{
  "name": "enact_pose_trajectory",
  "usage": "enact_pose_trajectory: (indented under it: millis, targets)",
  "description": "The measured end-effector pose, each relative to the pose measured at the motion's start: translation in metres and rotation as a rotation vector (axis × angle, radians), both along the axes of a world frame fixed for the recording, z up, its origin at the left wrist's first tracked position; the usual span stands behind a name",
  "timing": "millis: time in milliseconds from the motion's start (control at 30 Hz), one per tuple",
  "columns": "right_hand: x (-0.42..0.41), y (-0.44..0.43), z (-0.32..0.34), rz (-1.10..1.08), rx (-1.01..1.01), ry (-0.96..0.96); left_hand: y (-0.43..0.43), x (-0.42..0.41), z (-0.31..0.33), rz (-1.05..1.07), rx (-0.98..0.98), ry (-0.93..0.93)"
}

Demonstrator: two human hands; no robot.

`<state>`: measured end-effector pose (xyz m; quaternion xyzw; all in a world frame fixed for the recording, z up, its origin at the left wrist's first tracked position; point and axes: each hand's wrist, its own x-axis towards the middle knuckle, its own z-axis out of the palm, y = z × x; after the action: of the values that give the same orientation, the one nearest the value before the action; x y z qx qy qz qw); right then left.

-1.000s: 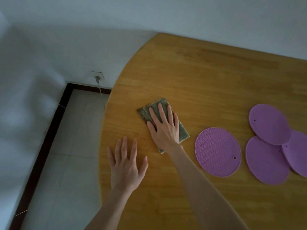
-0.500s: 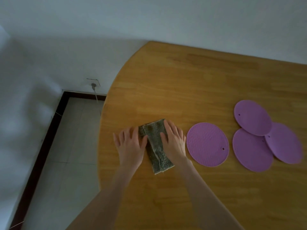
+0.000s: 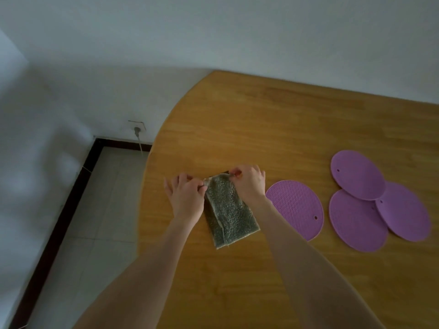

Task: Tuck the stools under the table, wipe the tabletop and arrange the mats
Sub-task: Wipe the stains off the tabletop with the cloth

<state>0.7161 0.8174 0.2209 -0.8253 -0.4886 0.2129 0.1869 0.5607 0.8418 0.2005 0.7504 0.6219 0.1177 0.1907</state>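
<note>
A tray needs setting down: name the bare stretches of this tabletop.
Bare: the far strip of table between wall and purple mats, and the near right corner. Crowded: the right, with four mats, and the left, where left hand and right hand pinch the cloth.

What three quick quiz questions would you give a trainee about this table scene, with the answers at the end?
1. True or false: the left hand and the right hand each pinch a far corner of the grey cloth.
2. How many purple mats lie on the wooden table? A two, B four, C six.
3. Fill the gap: the textured mat nearest the cloth lies ____ the three overlapping mats.

Key: 1 true. 2 B. 3 apart from.
</note>
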Motion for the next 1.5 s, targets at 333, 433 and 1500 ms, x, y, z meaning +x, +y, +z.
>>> enact_pose_trajectory:
  millis: [333,433,1500]
  targets:
    - [0.017,0.026,0.076,-0.090,0.405,0.041,0.052,0.007,0.084,0.050,0.209,-0.295]
    - [0.015,0.009,0.086,-0.081,0.526,0.039,0.037,0.001,0.093,-0.006,0.316,-0.302]
    - [-0.074,-0.040,-0.040,0.241,-0.192,-0.273,-0.021,-0.066,-0.028,-0.154,0.022,0.255]
